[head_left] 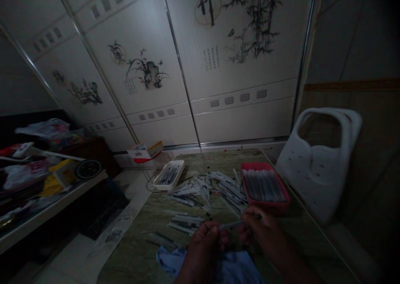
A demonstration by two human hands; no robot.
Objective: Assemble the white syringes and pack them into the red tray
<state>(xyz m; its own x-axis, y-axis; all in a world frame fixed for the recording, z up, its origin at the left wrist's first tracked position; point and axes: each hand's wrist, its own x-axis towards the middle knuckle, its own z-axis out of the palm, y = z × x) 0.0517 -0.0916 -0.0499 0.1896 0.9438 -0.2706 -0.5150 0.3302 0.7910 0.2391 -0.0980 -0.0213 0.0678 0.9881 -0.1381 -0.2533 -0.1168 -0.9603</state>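
Both my hands pinch one thin grey pen over the near part of a greenish table. My left hand grips its left end with closed fingers. The right end is held by my right hand, also closed. Beyond them lies a loose heap of similar pens. A red tray full of pens sits just past my right hand. A white tray with a few dark pens stands at the far left of the table. A blue cloth lies under my wrists.
A white plastic chair stands to the right of the table. A cluttered shelf with bags and boxes is at the left. A small red-and-white box sits by the sliding doors painted with bamboo. The room is dim.
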